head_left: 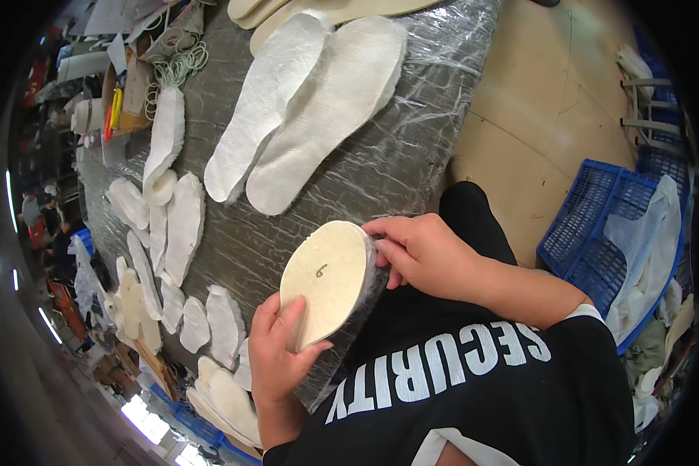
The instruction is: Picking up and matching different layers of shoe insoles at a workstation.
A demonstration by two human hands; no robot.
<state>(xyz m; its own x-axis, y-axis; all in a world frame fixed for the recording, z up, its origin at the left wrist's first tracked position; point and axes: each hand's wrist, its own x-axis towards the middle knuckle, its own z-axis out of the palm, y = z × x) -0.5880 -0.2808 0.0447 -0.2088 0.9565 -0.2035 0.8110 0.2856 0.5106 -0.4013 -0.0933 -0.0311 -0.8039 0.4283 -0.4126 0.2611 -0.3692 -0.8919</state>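
Observation:
In front of my body, over the table's near edge, is a cream insole (332, 268) with a small handwritten mark on it. Its outline looks rounded from here, and grey-white fluff shows along its right edge. My left hand (281, 346) grips its lower left side, thumb below and fingers over the face. At the upper right edge, my right hand (415, 252) pinches the fluffy rim between thumb and fingers. Beyond it, two large white insoles (330, 109) lie side by side on the table. Whether the held piece is one layer or several I cannot tell.
Plastic film covers the dark table (412, 163). Smaller white fleecy insoles (185, 225) are scattered at left, with a cream stack (225, 396) near the lower left. A cardboard box (136, 97) holds yellow-and-red handled tools. Blue crates (590, 217) stand on the floor at right.

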